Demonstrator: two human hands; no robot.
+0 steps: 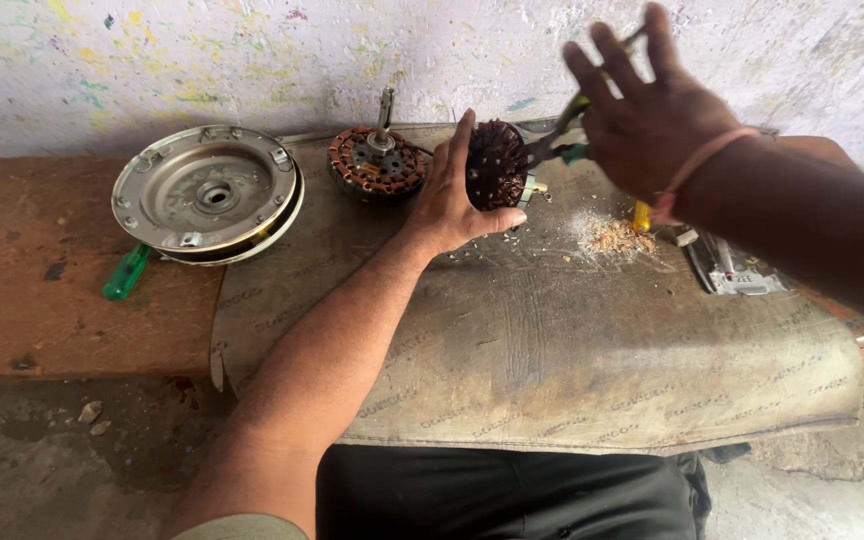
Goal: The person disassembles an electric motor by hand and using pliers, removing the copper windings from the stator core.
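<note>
My left hand (pixel 449 195) grips a round dark-brown motor stator (pixel 497 165), tilted on edge over a grey rubber mat (pixel 552 350). My right hand (pixel 647 110) is raised above the mat to the right of the stator, fingers spread, holding a pair of green-handled pliers (pixel 567 130) whose jaws reach the stator's rim. A pink band circles my right wrist.
A second copper-wound stator with an upright shaft (pixel 377 160) stands left of my hand. A round metal fan housing (pixel 207 192) lies further left beside a green screwdriver handle (pixel 127 272). Sawdust-like debris (pixel 617 237), a yellow-handled tool (pixel 642 215) and a grey metal piece (pixel 732 270) lie at right.
</note>
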